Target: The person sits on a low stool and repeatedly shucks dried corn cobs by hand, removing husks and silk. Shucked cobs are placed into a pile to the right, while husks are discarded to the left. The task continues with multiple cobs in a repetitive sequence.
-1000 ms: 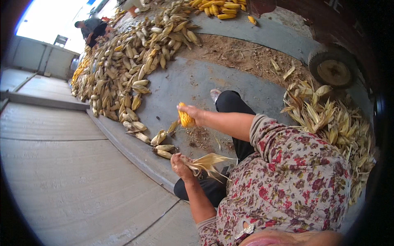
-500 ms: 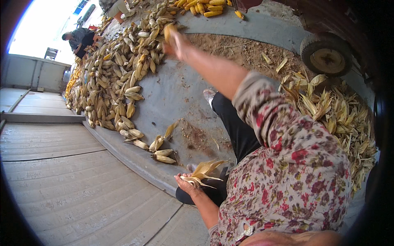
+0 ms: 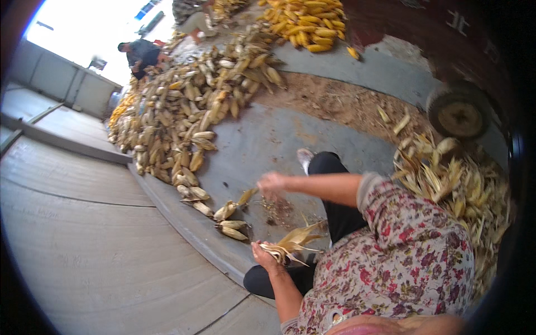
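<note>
Pale, dry husks [image 3: 296,239] are fanning out of the left hand [image 3: 266,257], whose fingers are grasping them at their gathered end, just above the bent left leg [image 3: 260,280] in dark trousers. The right hand [image 3: 272,184] is hovering over the grey sheet [image 3: 251,137] and is showing only as a blur, so I cannot tell whether its fingers are clenched or released. Near it, one ear [image 3: 225,211] is lying with a loose leaf pointing toward that hand, and two more ears [image 3: 233,229] are resting just beside that one.

From there the unhusked pile [image 3: 181,114] is stretching away toward the top left, where a person [image 3: 144,56] in dark clothes is bending at its far side. Yellow cobs [image 3: 307,23] are lying heaped at the top, with a single cob [image 3: 353,53] sitting just apart from them. Bare soil [image 3: 335,103] is running in a strip beyond the sheet. At the right, a wheel [image 3: 460,114] is standing near a heap of leaves [image 3: 446,178]. The floral shirt [image 3: 413,234] is filling the lower right.
</note>
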The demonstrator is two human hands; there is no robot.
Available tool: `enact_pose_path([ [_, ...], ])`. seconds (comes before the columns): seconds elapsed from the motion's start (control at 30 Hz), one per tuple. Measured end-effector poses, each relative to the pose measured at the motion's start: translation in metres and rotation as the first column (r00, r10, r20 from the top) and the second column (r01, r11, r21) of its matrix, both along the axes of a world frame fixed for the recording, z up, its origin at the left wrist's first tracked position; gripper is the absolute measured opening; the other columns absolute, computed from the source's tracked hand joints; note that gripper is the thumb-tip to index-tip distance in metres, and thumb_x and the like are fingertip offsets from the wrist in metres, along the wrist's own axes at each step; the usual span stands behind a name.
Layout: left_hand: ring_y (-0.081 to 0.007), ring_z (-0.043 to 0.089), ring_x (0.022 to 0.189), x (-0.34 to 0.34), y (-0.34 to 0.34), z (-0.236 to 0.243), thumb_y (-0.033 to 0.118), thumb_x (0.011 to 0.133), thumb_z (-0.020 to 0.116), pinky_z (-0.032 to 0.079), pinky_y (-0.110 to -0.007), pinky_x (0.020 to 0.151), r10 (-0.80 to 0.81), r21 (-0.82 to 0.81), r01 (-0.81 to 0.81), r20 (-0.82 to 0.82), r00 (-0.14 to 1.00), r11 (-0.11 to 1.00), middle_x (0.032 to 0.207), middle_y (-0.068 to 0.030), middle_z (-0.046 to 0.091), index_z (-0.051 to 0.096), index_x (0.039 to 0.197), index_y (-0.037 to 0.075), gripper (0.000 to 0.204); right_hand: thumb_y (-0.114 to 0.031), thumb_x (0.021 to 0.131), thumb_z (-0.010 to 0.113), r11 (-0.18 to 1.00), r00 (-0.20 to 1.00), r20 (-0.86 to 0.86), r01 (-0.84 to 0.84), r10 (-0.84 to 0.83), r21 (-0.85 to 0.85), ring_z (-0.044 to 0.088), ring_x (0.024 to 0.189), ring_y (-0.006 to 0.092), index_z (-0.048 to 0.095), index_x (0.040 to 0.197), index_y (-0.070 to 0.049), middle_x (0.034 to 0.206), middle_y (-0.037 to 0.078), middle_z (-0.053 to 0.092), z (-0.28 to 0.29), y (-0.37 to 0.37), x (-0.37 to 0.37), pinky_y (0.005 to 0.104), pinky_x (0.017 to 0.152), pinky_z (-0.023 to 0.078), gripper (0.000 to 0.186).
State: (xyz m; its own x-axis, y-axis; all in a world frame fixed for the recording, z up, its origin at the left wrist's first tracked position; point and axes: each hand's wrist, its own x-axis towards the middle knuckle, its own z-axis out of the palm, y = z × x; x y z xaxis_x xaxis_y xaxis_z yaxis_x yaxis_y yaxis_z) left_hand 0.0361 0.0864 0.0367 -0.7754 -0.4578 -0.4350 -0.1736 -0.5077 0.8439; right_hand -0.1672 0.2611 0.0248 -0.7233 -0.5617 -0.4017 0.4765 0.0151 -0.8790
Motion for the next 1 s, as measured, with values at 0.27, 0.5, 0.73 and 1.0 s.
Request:
enact_pose_path([
  [0.27, -0.0205, 0.055, 0.073, -0.013, -0.006, -0.035, 0.038, 0.091, 0.044, 0.048, -0.033, 0.064, -0.017, -0.348, 0.009, -0.021, 1.0, 0.937, 0.086, -0.011, 0.054, 0.05, 0.099, -0.003, 0.042, -0.057, 0.073, 0.063, 0.91, 0.898, -0.207, -0.409, 0.389, -0.062, 0.037, 0.125, 0.0285, 0.028, 0.136, 0.002, 0.134, 0.021, 0.038, -0.013, -0.045, 0.138, 0.037, 0.102, 0.031, 0.093],
  [0.5, -0.0203, 0.056, 0.074, -0.017, 0.016, -0.005, 0.039, 0.092, 0.046, 0.048, -0.034, 0.066, -0.01, -0.145, 0.004, -0.044, 0.999, 0.989, 0.084, -0.0094, 0.054, 0.048, 0.1, 0.0, 0.04, -0.048, 0.071, 0.069, 0.907, 0.88, -0.252, -0.421, 0.403, -0.023, 0.042, 0.119, 0.0241, 0.027, 0.136, 0.001, 0.13, 0.018, 0.043, -0.019, -0.034, 0.137, 0.0345, 0.098, 0.035, 0.091],
  [0.73, -0.0182, 0.055, 0.07, -0.01, 0.016, -0.008, 0.029, 0.091, 0.048, 0.048, -0.032, 0.064, 0.06, -0.032, -0.063, -0.072, 0.996, 0.998, 0.08, -0.008, 0.055, 0.051, 0.095, 0.001, 0.028, -0.037, 0.069, 0.066, 0.922, 0.907, -0.175, -0.385, 0.384, 0.027, 0.048, 0.111, 0.024, 0.035, 0.133, -0.001, 0.122, 0.016, 0.05, -0.009, -0.032, 0.149, 0.0347, 0.093, 0.038, 0.08],
  [1.0, -0.0187, 0.054, 0.07, -0.003, 0.017, -0.01, 0.026, 0.09, 0.049, 0.048, -0.033, 0.063, 0.049, -0.074, -0.055, -0.078, 0.996, 0.996, 0.079, -0.0078, 0.054, 0.05, 0.092, 0.003, 0.023, -0.038, 0.068, 0.064, 0.916, 0.893, -0.204, -0.396, 0.401, 0.069, 0.054, 0.103, 0.0245, 0.04, 0.129, -0.001, 0.115, 0.017, 0.054, -0.023, -0.034, 0.153, 0.0355, 0.087, 0.043, 0.076],
])
